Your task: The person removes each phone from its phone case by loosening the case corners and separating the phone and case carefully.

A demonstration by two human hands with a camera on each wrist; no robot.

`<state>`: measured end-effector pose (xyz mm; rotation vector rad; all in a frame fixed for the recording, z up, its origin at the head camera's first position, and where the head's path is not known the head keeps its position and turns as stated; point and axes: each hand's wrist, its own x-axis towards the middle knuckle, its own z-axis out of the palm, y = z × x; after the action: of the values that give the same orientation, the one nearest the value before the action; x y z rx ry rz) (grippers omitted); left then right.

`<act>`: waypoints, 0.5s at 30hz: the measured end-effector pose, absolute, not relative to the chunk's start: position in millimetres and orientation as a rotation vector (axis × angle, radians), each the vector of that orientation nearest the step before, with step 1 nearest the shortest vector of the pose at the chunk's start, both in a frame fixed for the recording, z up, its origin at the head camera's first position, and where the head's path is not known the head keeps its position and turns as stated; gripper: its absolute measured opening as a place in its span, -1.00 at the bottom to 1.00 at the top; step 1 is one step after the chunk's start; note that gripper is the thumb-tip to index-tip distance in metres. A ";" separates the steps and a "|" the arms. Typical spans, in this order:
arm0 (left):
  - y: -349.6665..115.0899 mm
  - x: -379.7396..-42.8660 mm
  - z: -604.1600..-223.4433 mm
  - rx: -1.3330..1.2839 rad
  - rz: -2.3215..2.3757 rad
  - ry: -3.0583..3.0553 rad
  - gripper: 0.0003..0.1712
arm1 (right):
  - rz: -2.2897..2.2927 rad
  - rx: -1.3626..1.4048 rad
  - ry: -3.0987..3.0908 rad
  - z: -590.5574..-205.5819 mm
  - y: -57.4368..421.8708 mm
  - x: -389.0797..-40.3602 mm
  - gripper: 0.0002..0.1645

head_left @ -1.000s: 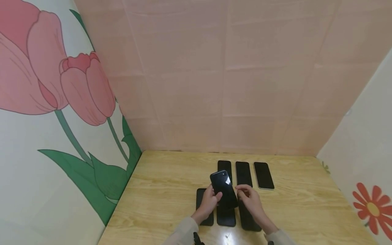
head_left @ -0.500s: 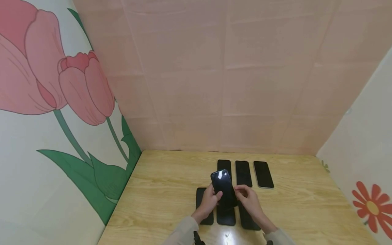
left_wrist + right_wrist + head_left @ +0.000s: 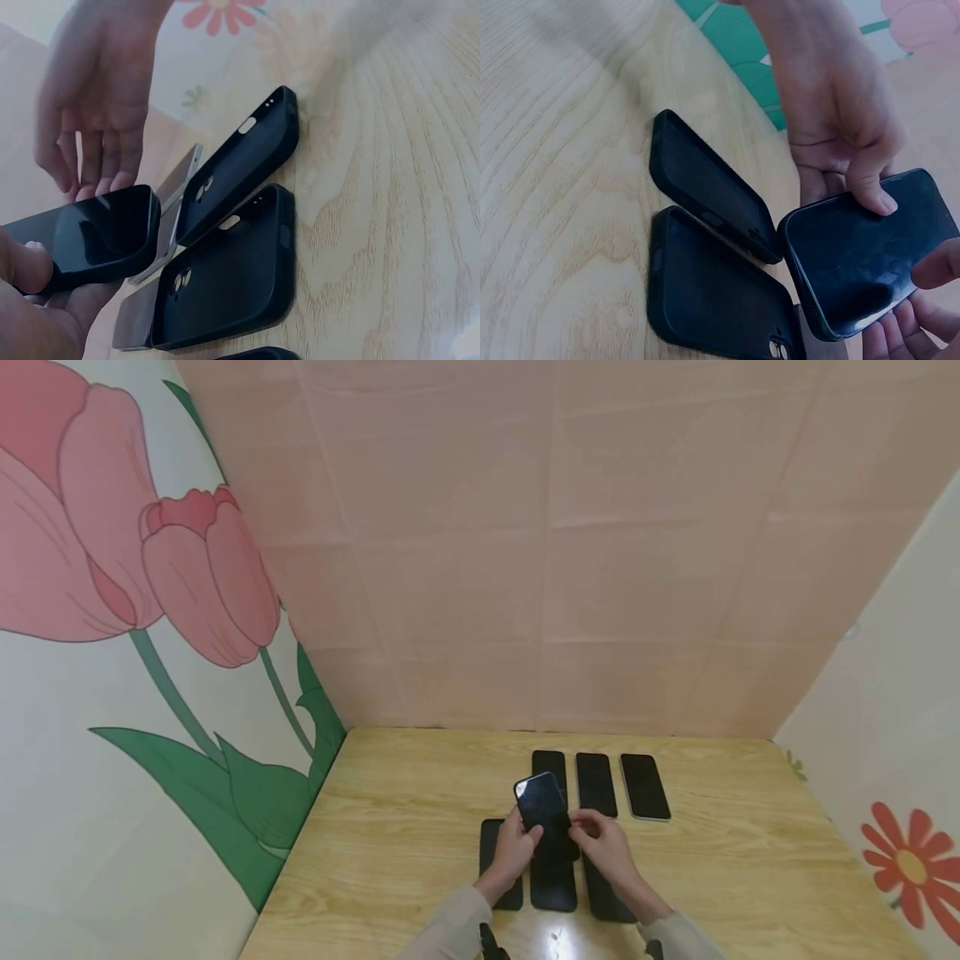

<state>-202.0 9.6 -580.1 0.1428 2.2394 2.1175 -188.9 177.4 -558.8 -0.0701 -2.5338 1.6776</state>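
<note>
My left hand (image 3: pixel 514 850) grips a smartphone (image 3: pixel 545 814) with a dark glossy screen, its thumb lying on the front. A black phone case (image 3: pixel 799 281) surrounds the phone's edge. At the opposite long edge, my right hand (image 3: pixel 606 850) pinches the cased phone, with the thumb (image 3: pixel 939 264) over the screen and fingers below. On the table beneath lie three black phone cases, a left one (image 3: pixel 491 839), a middle one (image 3: pixel 553 889) and a right one (image 3: pixel 609 893). In the left wrist view, two empty cases (image 3: pixel 225 277) lie hollow side up, showing camera cutouts.
Three more dark phones lie in a row farther back: a left one (image 3: pixel 549 762), a middle one (image 3: pixel 596 785) and a right one (image 3: pixel 645 787) with a light edge. The wood-grain table (image 3: pixel 405 793) meets a pink back wall (image 3: pixel 480 610) and flower-painted side walls.
My right hand has shifted slightly left onto the phone's edge. The phone has tilted a little, and its bright reflection has moved toward the top left corner. The left hand keeps its grip.
</note>
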 end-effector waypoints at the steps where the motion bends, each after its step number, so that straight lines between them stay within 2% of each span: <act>1: 9.8 -201.7 -580.5 0.134 2.114 2.251 -0.68 | 1.681 -0.080 -2.536 -559.1 177.0 -189.5 -0.77; 15: 4.6 -200.6 -579.4 0.074 2.076 2.267 -0.71 | 1.750 -0.094 -2.527 -556.1 174.3 -190.2 -0.77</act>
<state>-200.6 4.6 -579.4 0.0736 2.2671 2.0756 -190.2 174.3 -556.1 -0.0936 -2.5270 1.7495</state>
